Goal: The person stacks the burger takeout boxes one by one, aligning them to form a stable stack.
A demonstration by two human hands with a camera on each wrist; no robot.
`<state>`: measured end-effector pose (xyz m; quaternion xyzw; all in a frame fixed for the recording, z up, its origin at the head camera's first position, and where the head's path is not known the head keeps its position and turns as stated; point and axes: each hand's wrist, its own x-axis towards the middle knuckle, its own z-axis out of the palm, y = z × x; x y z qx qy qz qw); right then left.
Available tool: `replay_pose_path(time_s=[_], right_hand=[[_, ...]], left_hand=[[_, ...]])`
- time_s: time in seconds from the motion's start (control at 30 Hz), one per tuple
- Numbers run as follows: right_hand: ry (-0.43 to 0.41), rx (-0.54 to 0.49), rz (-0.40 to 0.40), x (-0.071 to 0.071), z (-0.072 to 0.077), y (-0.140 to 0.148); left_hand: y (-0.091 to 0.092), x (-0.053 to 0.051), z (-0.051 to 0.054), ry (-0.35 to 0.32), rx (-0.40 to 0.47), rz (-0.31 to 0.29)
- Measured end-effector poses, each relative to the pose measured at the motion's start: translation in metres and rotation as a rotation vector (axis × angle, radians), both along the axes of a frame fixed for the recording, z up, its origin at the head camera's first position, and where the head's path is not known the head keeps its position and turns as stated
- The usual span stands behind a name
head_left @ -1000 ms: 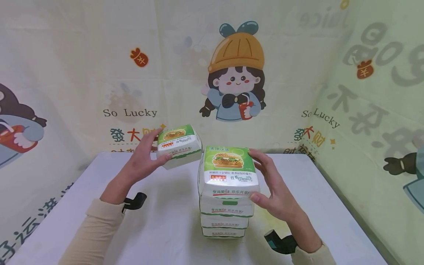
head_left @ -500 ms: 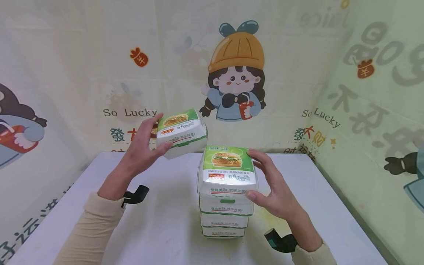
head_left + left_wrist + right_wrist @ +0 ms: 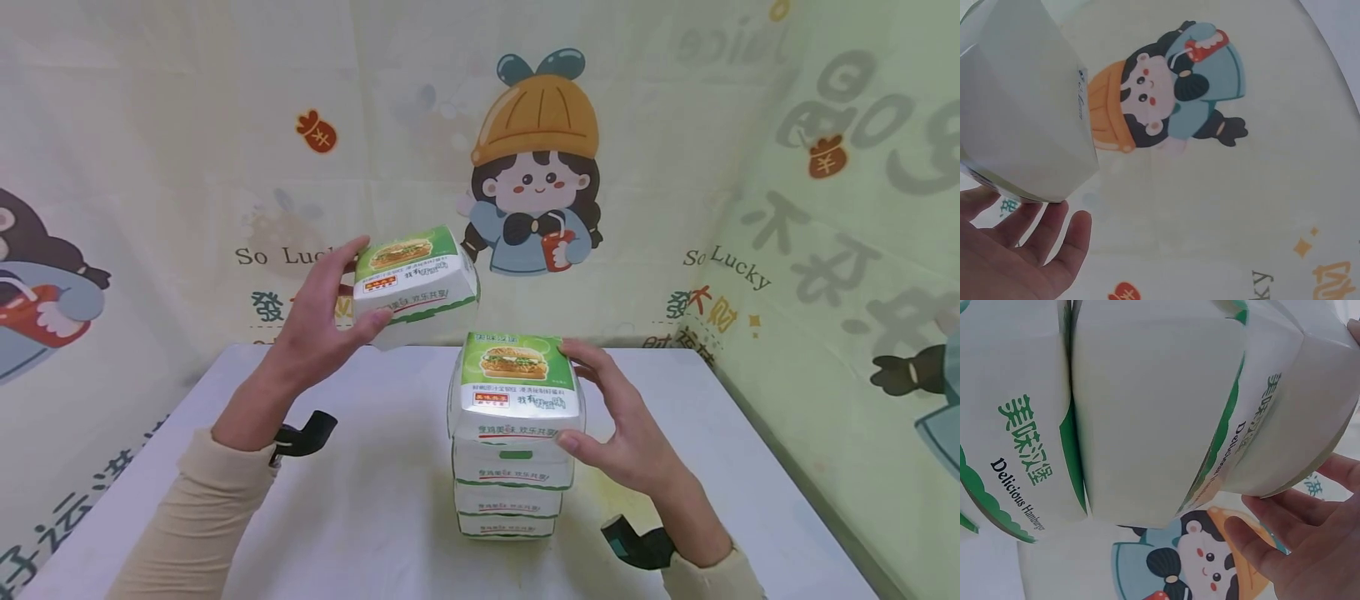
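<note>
In the head view my left hand [image 3: 303, 333] grips a cardboard burger box [image 3: 416, 279] by its left side, thumb on the front and fingers behind. The box is tilted, in the air to the upper left of a stack of similar white and green boxes [image 3: 510, 475]. My right hand [image 3: 630, 429] holds the right side of the stack's top burger box [image 3: 517, 396], thumb at the front and fingers at the back edge. The left wrist view shows the raised box [image 3: 1022, 112] against the fingertips. In the right wrist view, fingers touch the top box's [image 3: 1304, 406] edge.
The stack stands on a white table [image 3: 360, 483], right of its middle. A cloth backdrop [image 3: 660, 100] with printed cartoon figures and lettering hangs behind and at both sides. Black wrist cameras [image 3: 637, 546] sit on both wrists.
My left hand has raised its burger box and brought it slightly right, toward the stack. The right hand stays on the top box, its thumb shifted slightly left.
</note>
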<state>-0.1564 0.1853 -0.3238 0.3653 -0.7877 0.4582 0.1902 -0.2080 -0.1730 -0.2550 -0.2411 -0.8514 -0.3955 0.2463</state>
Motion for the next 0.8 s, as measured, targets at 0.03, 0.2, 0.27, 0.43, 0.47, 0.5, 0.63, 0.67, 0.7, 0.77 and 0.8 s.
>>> replay_pose_path(time_s=[0.03,0.2,0.27,0.43,0.47,0.5,0.63,0.67,0.7,0.77,0.8], right_hand=[[-0.004,0.006,-0.008,0.0,0.0,0.0],[-0.017,0.029,-0.032,0.0,0.001,0.001],[-0.013,0.037,-0.033,0.0,0.001,0.001],[-0.026,0.053,-0.054,-0.001,0.002,0.001],[-0.032,0.054,-0.058,-0.001,0.003,0.0],[-0.036,0.056,-0.06,-0.001,0.003,0.0],[-0.032,0.06,-0.062,-0.001,0.002,0.001],[-0.031,0.06,-0.061,-0.002,0.001,0.001],[-0.031,0.06,-0.061,-0.002,0.001,0.001],[-0.03,0.059,-0.061,-0.003,-0.001,0.002],[-0.031,0.058,-0.061,-0.003,-0.001,0.002]], left_hand=[[0.001,0.001,0.001,0.004,0.003,-0.011],[0.008,0.006,0.006,0.02,0.013,-0.068],[0.011,0.009,0.007,0.026,0.012,-0.085],[0.02,0.013,0.008,0.069,0.001,-0.156],[0.021,0.013,0.009,0.08,-0.003,-0.172],[0.022,0.014,0.009,0.09,-0.007,-0.19],[0.028,0.017,0.009,0.098,-0.014,-0.229],[0.03,0.018,0.009,0.096,-0.015,-0.238],[0.031,0.019,0.009,0.092,-0.017,-0.245],[0.034,0.02,0.008,0.084,-0.02,-0.258],[0.036,0.021,0.008,0.081,-0.021,-0.265]])
